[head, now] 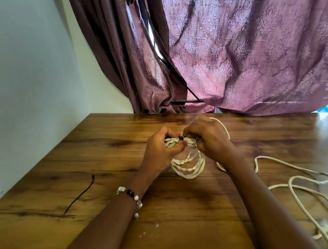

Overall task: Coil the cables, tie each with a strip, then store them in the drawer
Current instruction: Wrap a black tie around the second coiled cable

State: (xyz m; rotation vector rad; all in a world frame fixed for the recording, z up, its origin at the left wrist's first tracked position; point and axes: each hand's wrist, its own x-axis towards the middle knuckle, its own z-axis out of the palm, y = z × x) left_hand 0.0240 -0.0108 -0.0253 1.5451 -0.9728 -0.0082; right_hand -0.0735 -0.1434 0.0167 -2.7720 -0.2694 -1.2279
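A coiled cream-white cable (188,166) stands on edge on the wooden table (105,155), with its loops hanging below my hands. My left hand (159,147) grips the top of the coil from the left. My right hand (205,136) pinches a thin dark strip (181,138) at the top of the coil, just beside my left thumb. A second cream-white cable (301,186) lies loose and uncoiled on the table to the right. Another dark strip (81,195) lies flat on the table to the left, apart from both hands.
A white wall (22,89) borders the table on the left. Purple patterned curtains (242,43) hang behind the table's far edge. Small white crumbs (150,229) lie near the front of the table. No drawer is in view.
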